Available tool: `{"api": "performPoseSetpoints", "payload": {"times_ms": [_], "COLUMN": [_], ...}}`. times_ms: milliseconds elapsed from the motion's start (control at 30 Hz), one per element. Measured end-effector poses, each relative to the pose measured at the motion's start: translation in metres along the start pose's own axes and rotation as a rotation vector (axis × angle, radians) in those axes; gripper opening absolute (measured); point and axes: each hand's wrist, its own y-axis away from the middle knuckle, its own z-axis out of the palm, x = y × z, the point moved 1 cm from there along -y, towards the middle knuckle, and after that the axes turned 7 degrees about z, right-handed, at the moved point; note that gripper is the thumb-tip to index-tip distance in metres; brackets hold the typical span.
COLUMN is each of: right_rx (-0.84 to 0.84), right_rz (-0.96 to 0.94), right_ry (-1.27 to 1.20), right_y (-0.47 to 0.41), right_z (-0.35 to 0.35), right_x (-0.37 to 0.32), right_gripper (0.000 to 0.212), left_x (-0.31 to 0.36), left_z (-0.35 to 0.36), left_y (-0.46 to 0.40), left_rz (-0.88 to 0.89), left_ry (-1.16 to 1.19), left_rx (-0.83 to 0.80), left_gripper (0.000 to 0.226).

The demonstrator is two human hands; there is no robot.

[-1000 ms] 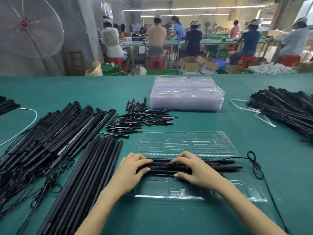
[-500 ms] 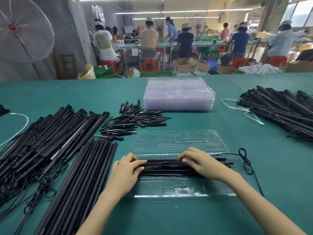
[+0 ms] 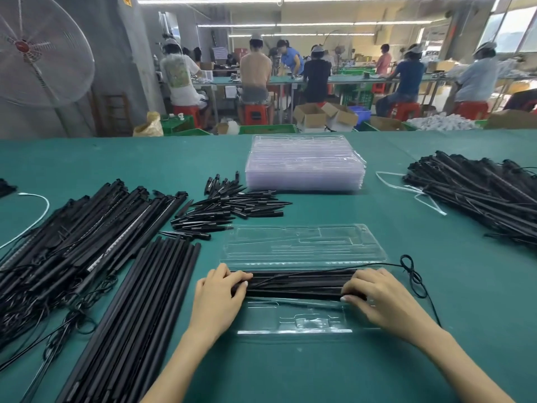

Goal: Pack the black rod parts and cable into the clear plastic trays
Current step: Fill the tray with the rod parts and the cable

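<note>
An open clear plastic tray point(image 3: 302, 245) lies flat on the green table, its far half bare. A bundle of black rods point(image 3: 293, 285) lies crosswise along its middle. My left hand point(image 3: 218, 295) presses on the bundle's left end and my right hand point(image 3: 383, 298) on its right end, fingers curled over the rods. A thin black cable point(image 3: 412, 274) runs from the bundle and loops on the table to the right.
A stack of clear trays point(image 3: 305, 167) stands behind. Black spikes point(image 3: 232, 207) lie in a heap at centre left, long black rods point(image 3: 139, 309) and tangled cabled parts point(image 3: 66, 242) to the left, another rod pile point(image 3: 482, 193) at right. People work at benches beyond.
My right hand has slid rightward along the bundle to its right end, and the rods now sit more evenly in the tray. The left hand stays on the left end.
</note>
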Motion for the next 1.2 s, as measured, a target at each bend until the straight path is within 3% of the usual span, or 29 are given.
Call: {"api": "performPoseSetpoints", "payload": {"times_ms": [200,367,433,567,633,733,833,1000,1200], "right_rx": [0.106,-0.084,-0.117,-0.138,-0.191,-0.174,-0.132,-0.125,-0.055], "right_rz": [-0.058,-0.102,-0.053,0.013,0.003,0.066,0.270,0.407,0.333], "right_ry": [0.103,0.044,-0.059,-0.079,-0.010,-0.202,-0.352,-0.028,-0.169], "right_y": [0.012,0.000,-0.012,-0.044,-0.053,-0.056,-0.053,-0.039,-0.034], "right_z": [0.006,-0.002,-0.008,0.011,0.024,0.026,0.018,0.012,0.026], "right_x": [0.000,-0.002,-0.005,-0.028,-0.036,-0.033,-0.015,0.008,0.013], "right_gripper": [0.016,0.019,0.007,0.039,0.036,0.021,0.021,0.028,0.031], "left_x": [0.001,0.009,0.013,0.014,0.014,0.011,0.007,0.005,0.011], "left_z": [0.001,0.000,0.001,0.000,0.001,0.006,0.009,0.014,0.017], "left_y": [0.004,0.000,-0.001,-0.001,0.001,0.004,0.001,-0.004,-0.003], "left_rz": [-0.001,0.042,0.100,0.090,0.106,0.144,0.127,0.192,0.193], "left_ry": [-0.019,-0.056,-0.068,-0.074,-0.110,-0.179,-0.198,-0.344,-0.454], "left_rx": [0.015,-0.041,-0.071,-0.098,-0.108,-0.126,-0.116,-0.193,-0.240], "left_gripper": [0.023,0.027,0.032,0.036,0.042,0.061,0.066,0.074,0.073]}}
